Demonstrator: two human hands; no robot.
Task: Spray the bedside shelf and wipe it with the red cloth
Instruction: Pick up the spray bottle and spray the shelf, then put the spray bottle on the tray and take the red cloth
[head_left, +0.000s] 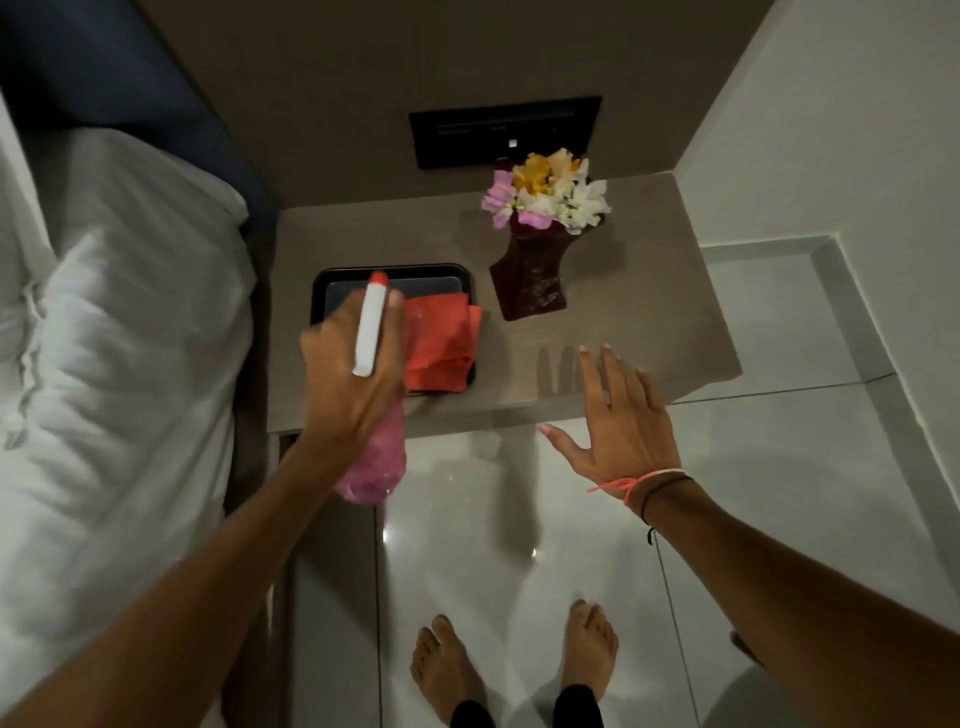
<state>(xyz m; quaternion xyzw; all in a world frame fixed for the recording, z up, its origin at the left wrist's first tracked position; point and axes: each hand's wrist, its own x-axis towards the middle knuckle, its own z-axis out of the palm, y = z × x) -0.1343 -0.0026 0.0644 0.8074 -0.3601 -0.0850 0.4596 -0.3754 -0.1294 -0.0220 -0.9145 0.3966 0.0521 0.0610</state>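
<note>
Head view: left hand clamped on spray bottle; right hand spread, empty; soft red cloth beside bottle, pinch its folded edge

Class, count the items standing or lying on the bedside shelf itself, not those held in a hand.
2: a black tray at the shelf's left, with the red cloth lying in it, and a dark vase of flowers toward the back right. The left hand may hide more.

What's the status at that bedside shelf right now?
Left hand gripping spray bottle, nozzle aimed at shelf. Right hand open, empty, at front edge. Red cloth folded in black tray. Flower vase on shelf, in the way.
</note>
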